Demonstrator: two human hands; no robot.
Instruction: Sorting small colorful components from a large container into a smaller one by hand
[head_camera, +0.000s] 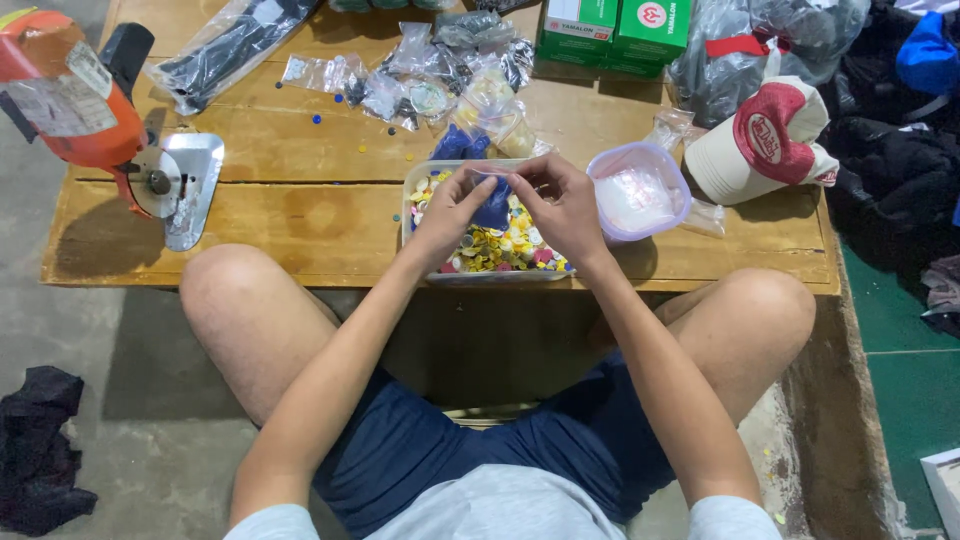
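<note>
Left hand (450, 207) and right hand (563, 205) pinching small bag of blue buttons (492, 203) above button tray (418, 176), filling in progress; next calls for steady grip while sealing.

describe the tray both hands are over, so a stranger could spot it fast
On the low wooden table, look at the near edge, centre, between the person's knees. There sits a clear rectangular tray heaped with small coloured buttons, under the left hand and right hand. Unlike the round lilac-rimmed tub beside it, holding white stuff, it is square-cornered and multicoloured.
</note>
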